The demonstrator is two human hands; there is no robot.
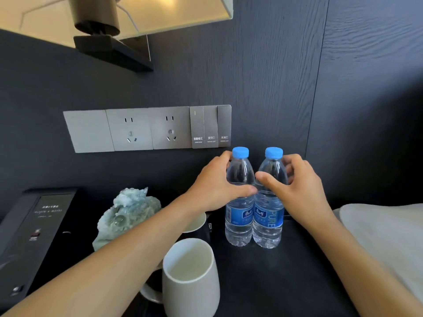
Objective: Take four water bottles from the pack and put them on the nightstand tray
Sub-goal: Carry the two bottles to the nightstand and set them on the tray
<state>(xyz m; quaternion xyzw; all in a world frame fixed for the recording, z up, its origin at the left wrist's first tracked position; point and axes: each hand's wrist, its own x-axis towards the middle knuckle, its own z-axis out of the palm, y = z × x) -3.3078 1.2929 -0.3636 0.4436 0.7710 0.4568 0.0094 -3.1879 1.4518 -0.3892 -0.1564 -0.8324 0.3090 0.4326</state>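
— Where are the bottles seen?
— Right of centre, upright, touching, on the dark tray [297,271].
— How are they held?
— The left bottle [239,216] is clasped by the left hand [215,186], the right bottle [269,220] by the right hand [297,186].

The right water bottle [270,202] carries "PURE" running vertically on its blue label. At nine o'clock from it, the black box [34,234] reads "HOTEL"; wall switch [211,126] captions at twelve o'clock are too small to read.

Two bottles [239,216] [267,220] upright side by side, touching, near back edge of tabletop [263,282], mug [190,275] before them at front-left, stone carving [128,213] further left, pillow [384,236] beyond right edge
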